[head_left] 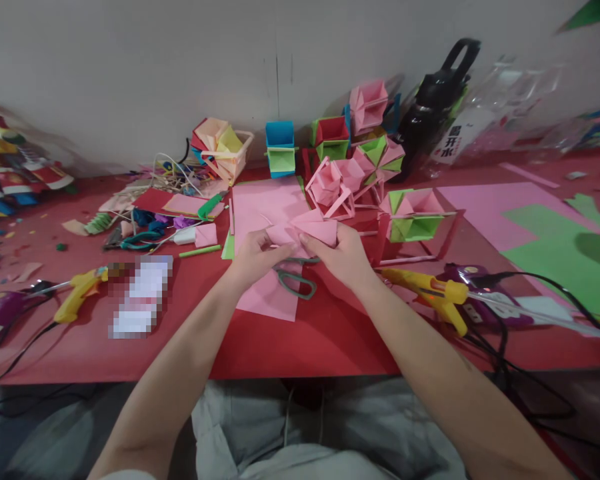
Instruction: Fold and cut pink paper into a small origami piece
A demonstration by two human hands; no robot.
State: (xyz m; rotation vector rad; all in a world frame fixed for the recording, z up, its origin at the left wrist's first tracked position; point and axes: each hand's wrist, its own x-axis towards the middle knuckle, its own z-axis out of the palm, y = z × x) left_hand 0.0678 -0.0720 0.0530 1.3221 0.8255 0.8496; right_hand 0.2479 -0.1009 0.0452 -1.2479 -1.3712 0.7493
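Between my two hands is a folded pink paper piece (pixel 320 232), held up over the table. My left hand (pixel 257 257) pinches its left part, with the thumb on top. On the other side my right hand (pixel 347 257) grips the paper, its thumb pressed near the middle fold. Directly beneath lie scissors (pixel 297 285) with dark grey-green handles; their blades are hidden by the hands and paper. The scissors rest on pink paper sheets (pixel 267 303), with a green sheet showing at the edge.
Yellow glue guns lie left (pixel 83 293) and right (pixel 430 297), with trailing cords. A phone (pixel 143 297) with a blurred screen lies left. Folded-paper wheel models, including a pink and green one (pixel 415 217), stand behind. A black bottle (pixel 427 110) and clear plastic bottles (pixel 465 137) lean at the wall.
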